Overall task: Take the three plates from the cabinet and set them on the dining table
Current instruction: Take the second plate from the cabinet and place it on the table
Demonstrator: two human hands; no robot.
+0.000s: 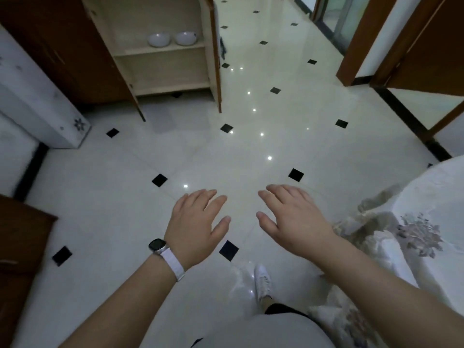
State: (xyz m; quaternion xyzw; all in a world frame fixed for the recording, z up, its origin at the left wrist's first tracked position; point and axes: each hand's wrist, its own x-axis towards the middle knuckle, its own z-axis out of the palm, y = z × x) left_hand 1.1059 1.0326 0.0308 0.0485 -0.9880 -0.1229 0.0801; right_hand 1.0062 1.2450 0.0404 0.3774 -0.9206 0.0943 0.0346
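Observation:
The open cabinet (pixel 160 71) stands at the upper left, both doors swung wide. On its upper shelf sit two white dishes, the left one (pixel 158 39) and the right one (pixel 185 37), side by side. The shelf below them is bare. My left hand (pixel 197 222), with a white watch on the wrist, and my right hand (pixel 292 217) are stretched out over the floor, fingers straight, holding nothing. They are well short of the cabinet. At the right edge is the dining table (pixel 431 197) under a white floral cloth.
A glossy white tiled floor (pixel 238 146) with small black diamonds lies between me and the cabinet. A white appliance (pixel 37 104) stands on the left, a dark wooden piece (pixel 22 247) at the lower left. Brown door frames (pixel 364 41) line the upper right. My white shoe (pixel 262 282) shows below.

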